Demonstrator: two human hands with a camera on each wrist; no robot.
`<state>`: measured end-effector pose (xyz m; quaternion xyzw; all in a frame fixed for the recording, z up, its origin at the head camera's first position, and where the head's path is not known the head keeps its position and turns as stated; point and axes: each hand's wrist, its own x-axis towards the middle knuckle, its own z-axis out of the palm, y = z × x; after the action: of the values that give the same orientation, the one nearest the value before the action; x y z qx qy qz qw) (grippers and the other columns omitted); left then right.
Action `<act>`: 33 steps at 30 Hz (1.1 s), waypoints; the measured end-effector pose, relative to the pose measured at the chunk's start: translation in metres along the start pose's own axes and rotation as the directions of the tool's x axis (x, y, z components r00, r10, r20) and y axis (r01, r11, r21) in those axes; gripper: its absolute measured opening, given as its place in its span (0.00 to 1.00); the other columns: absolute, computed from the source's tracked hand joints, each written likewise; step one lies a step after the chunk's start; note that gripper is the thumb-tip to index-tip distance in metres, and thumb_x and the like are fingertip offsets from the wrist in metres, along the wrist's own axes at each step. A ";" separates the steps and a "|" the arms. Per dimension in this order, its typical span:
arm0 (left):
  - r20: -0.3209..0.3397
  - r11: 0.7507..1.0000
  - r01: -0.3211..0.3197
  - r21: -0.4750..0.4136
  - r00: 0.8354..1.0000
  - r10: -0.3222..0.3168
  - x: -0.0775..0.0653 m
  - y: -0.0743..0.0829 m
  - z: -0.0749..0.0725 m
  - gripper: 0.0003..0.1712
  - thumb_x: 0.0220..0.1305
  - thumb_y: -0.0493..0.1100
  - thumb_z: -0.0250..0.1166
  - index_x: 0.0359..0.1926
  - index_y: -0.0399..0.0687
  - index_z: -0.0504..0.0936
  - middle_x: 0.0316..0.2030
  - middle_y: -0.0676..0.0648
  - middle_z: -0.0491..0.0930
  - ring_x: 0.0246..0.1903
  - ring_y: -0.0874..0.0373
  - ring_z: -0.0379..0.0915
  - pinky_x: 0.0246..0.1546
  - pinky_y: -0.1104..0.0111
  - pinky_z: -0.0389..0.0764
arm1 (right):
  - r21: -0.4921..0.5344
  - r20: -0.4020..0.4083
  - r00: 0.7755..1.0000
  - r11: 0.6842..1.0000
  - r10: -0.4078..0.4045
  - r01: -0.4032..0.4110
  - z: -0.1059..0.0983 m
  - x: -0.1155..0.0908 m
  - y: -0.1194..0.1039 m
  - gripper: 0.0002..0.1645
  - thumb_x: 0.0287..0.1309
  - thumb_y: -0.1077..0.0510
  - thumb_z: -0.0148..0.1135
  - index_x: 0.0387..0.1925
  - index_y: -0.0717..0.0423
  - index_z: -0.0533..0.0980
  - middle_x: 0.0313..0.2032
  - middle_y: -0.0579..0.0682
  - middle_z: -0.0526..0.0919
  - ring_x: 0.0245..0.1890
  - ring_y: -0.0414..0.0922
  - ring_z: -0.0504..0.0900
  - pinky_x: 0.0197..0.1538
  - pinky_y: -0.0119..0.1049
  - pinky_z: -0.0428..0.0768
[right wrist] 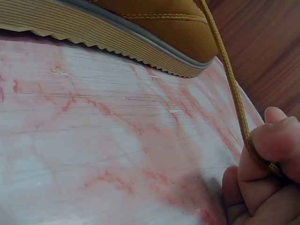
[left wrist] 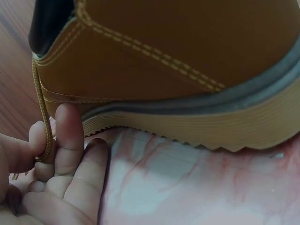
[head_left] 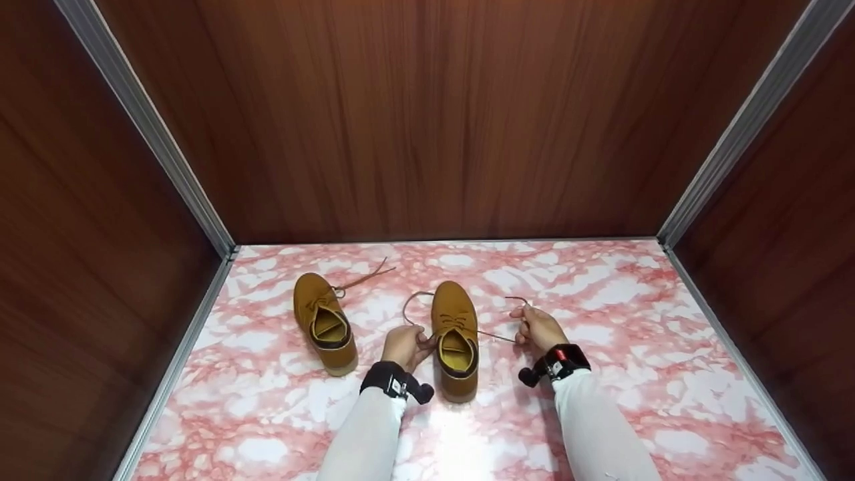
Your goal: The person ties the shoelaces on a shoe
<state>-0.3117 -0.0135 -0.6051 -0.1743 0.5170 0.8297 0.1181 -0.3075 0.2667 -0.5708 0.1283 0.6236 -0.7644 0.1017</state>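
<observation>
A tan lace-up shoe [head_left: 454, 300] stands upright between the two hands, its toe pointing away. The left hand [head_left: 404, 346] is close at the shoe's left side, pinching a brown shoelace [left wrist: 42, 108] between thumb and index finger; the other fingers reach toward the sole. From this grip the lace loops out on the left toward the toe. The right hand [head_left: 540, 329] pinches the other shoelace end [right wrist: 229, 75], off to the right of the shoe. That lace runs fairly straight from the eyelets to the fingers, and its tip sticks out beyond them.
A second tan shoe [head_left: 312, 294] stands at the left, its laces [head_left: 367, 277] trailing to the right. The tabletop [head_left: 601, 280] has a pink and white marbled pattern. Brown wood-grain panels [head_left: 427, 133] with grey metal corner strips [head_left: 167, 140] enclose the back and both sides.
</observation>
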 end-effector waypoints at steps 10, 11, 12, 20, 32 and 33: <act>-0.031 0.976 -0.052 0.213 0.998 0.060 0.002 0.022 0.008 0.04 0.73 0.36 0.54 0.39 0.40 0.74 0.22 0.52 0.72 0.24 0.60 0.80 0.31 0.68 0.81 | 0.014 -0.001 0.999 0.999 0.048 -0.048 -0.003 0.009 0.008 0.15 0.78 0.62 0.40 0.54 0.66 0.71 0.15 0.42 0.58 0.20 0.43 0.72 0.34 0.37 0.71; -0.041 0.965 -0.080 0.249 0.995 0.093 0.002 0.024 0.008 0.05 0.74 0.36 0.54 0.38 0.40 0.74 0.21 0.52 0.72 0.23 0.60 0.80 0.30 0.68 0.80 | 0.003 0.005 0.999 0.999 0.052 -0.052 -0.003 0.010 0.010 0.15 0.77 0.62 0.40 0.54 0.66 0.71 0.15 0.42 0.59 0.21 0.42 0.73 0.34 0.37 0.73; -0.054 0.953 -0.108 0.283 0.990 0.128 0.003 0.027 0.009 0.06 0.73 0.36 0.54 0.36 0.40 0.74 0.21 0.52 0.72 0.23 0.61 0.79 0.29 0.69 0.78 | -0.011 0.014 0.999 0.999 0.051 -0.050 -0.004 0.011 0.011 0.16 0.78 0.62 0.40 0.55 0.65 0.71 0.16 0.42 0.61 0.21 0.42 0.74 0.34 0.37 0.74; -0.048 0.840 -0.280 0.464 0.939 0.340 0.003 0.051 0.017 0.13 0.76 0.40 0.56 0.32 0.39 0.78 0.22 0.48 0.80 0.22 0.61 0.74 0.26 0.74 0.72 | -0.090 0.067 0.997 0.995 -0.041 0.047 -0.004 0.015 0.017 0.17 0.82 0.63 0.39 0.58 0.72 0.68 0.20 0.43 0.75 0.27 0.41 0.83 0.44 0.35 0.84; 0.019 0.807 -0.354 0.473 0.920 0.392 -0.003 0.063 0.033 0.08 0.73 0.36 0.59 0.43 0.33 0.80 0.25 0.50 0.82 0.27 0.59 0.81 0.44 0.57 0.87 | -0.215 0.032 0.999 0.976 -0.039 0.045 -0.002 0.012 0.009 0.19 0.84 0.54 0.41 0.51 0.67 0.70 0.35 0.52 0.93 0.40 0.42 0.92 0.65 0.49 0.82; 0.022 0.807 -0.359 0.469 0.918 0.396 -0.003 0.064 0.033 0.07 0.72 0.36 0.59 0.42 0.34 0.79 0.25 0.50 0.82 0.26 0.61 0.80 0.45 0.56 0.88 | -0.228 0.025 0.999 0.972 -0.046 0.050 -0.002 0.011 0.007 0.18 0.84 0.53 0.41 0.50 0.65 0.70 0.35 0.52 0.93 0.39 0.41 0.92 0.64 0.48 0.83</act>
<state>-0.3385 -0.0120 -0.5387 -0.0666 0.7285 0.6812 -0.0308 -0.3157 0.2671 -0.5818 0.0931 0.7093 -0.6910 0.1034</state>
